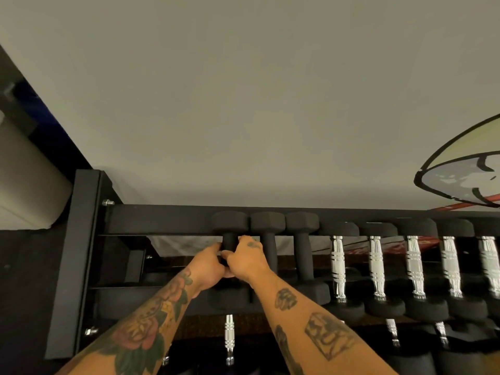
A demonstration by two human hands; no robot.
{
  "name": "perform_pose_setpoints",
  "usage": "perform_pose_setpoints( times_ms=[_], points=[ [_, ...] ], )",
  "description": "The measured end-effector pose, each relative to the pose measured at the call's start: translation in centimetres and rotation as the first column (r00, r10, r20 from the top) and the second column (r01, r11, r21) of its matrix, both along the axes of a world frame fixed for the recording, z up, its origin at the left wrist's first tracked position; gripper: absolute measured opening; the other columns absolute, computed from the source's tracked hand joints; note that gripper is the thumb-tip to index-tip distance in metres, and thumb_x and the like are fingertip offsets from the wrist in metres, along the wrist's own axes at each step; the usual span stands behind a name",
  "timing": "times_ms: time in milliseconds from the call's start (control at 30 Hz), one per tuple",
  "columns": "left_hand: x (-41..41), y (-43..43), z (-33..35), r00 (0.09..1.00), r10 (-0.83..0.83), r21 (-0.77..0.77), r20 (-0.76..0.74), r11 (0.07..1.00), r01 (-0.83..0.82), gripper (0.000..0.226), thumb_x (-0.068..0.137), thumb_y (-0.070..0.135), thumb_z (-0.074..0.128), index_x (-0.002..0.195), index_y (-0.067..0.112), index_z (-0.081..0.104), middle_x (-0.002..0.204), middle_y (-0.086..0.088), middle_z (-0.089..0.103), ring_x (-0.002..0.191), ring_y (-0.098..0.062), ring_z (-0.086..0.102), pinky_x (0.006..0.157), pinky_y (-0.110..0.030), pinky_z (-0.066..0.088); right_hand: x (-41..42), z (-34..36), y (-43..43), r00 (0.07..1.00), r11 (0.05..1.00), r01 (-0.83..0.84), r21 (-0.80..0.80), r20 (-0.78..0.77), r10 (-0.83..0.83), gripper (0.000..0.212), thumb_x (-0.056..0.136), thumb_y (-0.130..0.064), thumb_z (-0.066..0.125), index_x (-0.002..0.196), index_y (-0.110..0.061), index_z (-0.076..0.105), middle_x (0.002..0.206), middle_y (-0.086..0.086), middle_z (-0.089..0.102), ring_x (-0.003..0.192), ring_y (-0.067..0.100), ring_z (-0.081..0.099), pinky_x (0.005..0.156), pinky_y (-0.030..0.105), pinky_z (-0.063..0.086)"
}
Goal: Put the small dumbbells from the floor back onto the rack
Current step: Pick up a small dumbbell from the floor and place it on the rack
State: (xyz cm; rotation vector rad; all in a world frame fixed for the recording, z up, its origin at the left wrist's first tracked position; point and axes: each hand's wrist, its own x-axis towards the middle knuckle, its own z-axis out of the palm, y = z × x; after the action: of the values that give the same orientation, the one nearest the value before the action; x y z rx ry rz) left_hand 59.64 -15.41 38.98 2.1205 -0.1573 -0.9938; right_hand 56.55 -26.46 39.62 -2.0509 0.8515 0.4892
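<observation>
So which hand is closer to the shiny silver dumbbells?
The right hand. It grips the black dumbbell from the side facing the silver-handled dumbbells; the left hand grips from the far side.

**Top shelf, left end of the rack**

Both hands, left hand (pixel 207 266) and right hand (pixel 247 259), wrap the handle of the small black rubber dumbbell (pixel 230 226), leftmost on the black steel rack (pixel 162 220). Two matching small black dumbbells (pixel 267 226) sit just right of it, then chrome-handled dumbbells (pixel 376 266) further right. Grey wall (pixel 243 104) behind.
</observation>
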Motion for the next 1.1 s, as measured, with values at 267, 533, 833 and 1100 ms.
perform_pose_setpoints(
  times_ms=[267, 533, 833, 1100],
  points=[
    [0.3, -0.7, 0.4, 0.999, -0.034, 0.068, -0.016, 0.997, 0.035, 0.051, 0.078, 0.012, 0.08, 0.124, 0.013, 0.058, 0.112, -0.002, 0.071, 0.103, -0.02, 0.066, 0.09, -0.035, 0.054, 0.5, 1.6, -0.4, 0.995, 0.996, -0.081, 0.031, -0.063, 0.082, 0.054, 0.1, -0.034, 0.069, 0.141, -0.001, 0.054, 0.142, 0.026, 0.064, 0.12, 0.041, 0.071, 0.096, 0.05, 0.063],
    [-1.2, -0.6, 3.5, 0.988, 0.035, 0.131, 0.149, 0.99, -0.055, 0.066, 0.074, 0.028, 0.083, 0.132, 0.008, 0.058, 0.125, -0.01, 0.069, 0.112, -0.027, 0.067, 0.091, -0.035, 0.054, -1.6, 5.7, -1.4, 0.992, 0.991, -0.127, -0.031, -0.025, 0.126, 0.045, 0.102, -0.033, 0.066, 0.129, 0.003, 0.063, 0.117, 0.021, 0.066, 0.107, 0.031, 0.065, 0.083, 0.035, 0.052],
    [-13.8, -0.4, 9.9, 0.939, 0.075, 0.064, 0.335, 0.993, -0.102, 0.051, 0.077, 0.033, 0.08, 0.12, 0.014, 0.06, 0.119, -0.008, 0.062, 0.111, -0.025, 0.061, 0.098, -0.041, 0.049, -17.1, 11.3, -1.9, 0.966, 0.989, -0.136, -0.053, 0.214, 0.144, 0.031, 0.102, -0.037, 0.061, 0.093, -0.008, 0.064, 0.089, 0.008, 0.058, 0.079, 0.022, 0.055, 0.069, 0.034, 0.042],
    [-36.4, 2.0, 2.6, 0.985, 0.095, 0.049, 0.144, 0.993, -0.103, 0.068, 0.067, 0.039, 0.084, 0.127, 0.017, 0.063, 0.118, -0.009, 0.072, 0.109, -0.03, 0.069, 0.097, -0.04, 0.053, -39.4, 2.2, -0.9, 0.992, 0.995, -0.071, 0.075, 0.11, 0.062, 0.05, 0.099, -0.044, 0.065, 0.128, -0.004, 0.068, 0.119, 0.017, 0.074, 0.117, 0.037, 0.071, 0.1, 0.042, 0.054]
  ],
)
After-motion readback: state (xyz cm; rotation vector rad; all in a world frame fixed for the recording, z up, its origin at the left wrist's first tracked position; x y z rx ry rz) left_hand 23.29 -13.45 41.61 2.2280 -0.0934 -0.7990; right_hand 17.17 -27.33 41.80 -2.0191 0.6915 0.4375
